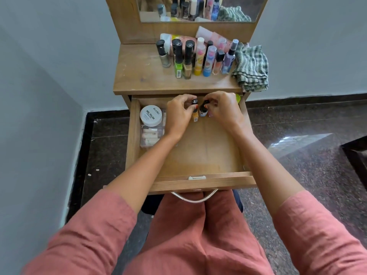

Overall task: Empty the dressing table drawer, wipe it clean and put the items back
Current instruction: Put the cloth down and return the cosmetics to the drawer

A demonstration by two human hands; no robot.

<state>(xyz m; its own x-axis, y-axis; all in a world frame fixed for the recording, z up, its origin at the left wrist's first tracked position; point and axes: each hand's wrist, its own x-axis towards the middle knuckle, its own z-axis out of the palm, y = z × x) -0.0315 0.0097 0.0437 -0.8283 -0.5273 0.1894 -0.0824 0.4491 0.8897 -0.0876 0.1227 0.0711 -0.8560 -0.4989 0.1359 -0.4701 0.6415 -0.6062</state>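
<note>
In the open drawer (pixel 198 151), pulled out over the person's lap:
- Left hand (pixel 178 114): fingers curled, pinching the black cap of an orange polish bottle (pixel 195 116).
- Right hand (pixel 224 110): fingers curled, pinching the black cap of a dark bottle (pixel 203 112) with a pale blue label.
- The two bottles stand side by side near the drawer's back wall, about midway across. Whether their bases rest on the drawer floor cannot be told.
- White round tub (pixel 151 115), lid marked "NAIL POLISH", at the back left; it sits on the far end of a clear case (pixel 152 136) of small pale tubes lying along the left wall.
- Green item (pixel 238 98), back right corner, mostly hidden under the top.
- The near half of the drawer floor is bare wood.
- Metal handle (pixel 194 197) on the drawer front.

On the surface (pixel 143 76) above:
- Row of upright bottles (pixel 198 58), polishes and small sprays, grouped right of centre.
- Two pink and white tubes (pixel 214 35) lying behind the row.
- Green checked cloth (pixel 251 68), folded, at the right edge, just beside the bottles.
- Mirror (pixel 238 2) at the back, reflecting the bottles and cloth.
</note>
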